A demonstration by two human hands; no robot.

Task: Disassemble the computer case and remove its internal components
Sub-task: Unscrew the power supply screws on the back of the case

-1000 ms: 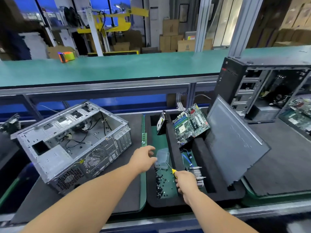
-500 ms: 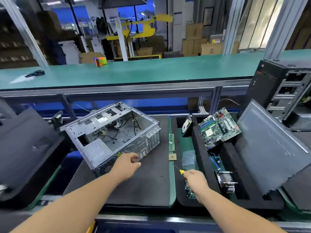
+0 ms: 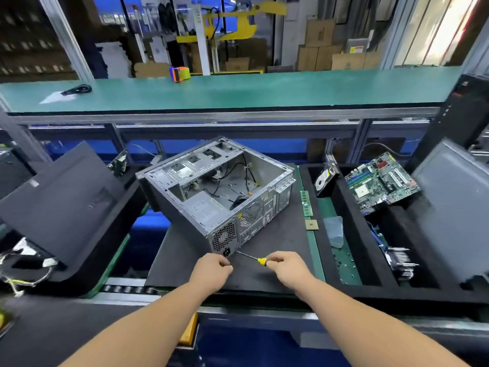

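Your right hand [image 3: 287, 268] grips the screwdriver [image 3: 254, 258]; your left hand [image 3: 211, 271] is curled, empty, near the stiff, heavy computer case [image 3: 219, 192]. Hold its frame edges.

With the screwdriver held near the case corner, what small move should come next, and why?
Probably bring the screwdriver tip onto a screw beside the power supply's rear grille. The right hand grips the yellow handle, the shaft already points at that corner, and the left hand waits curled beside it. The power supply and cables are still inside the computer case.
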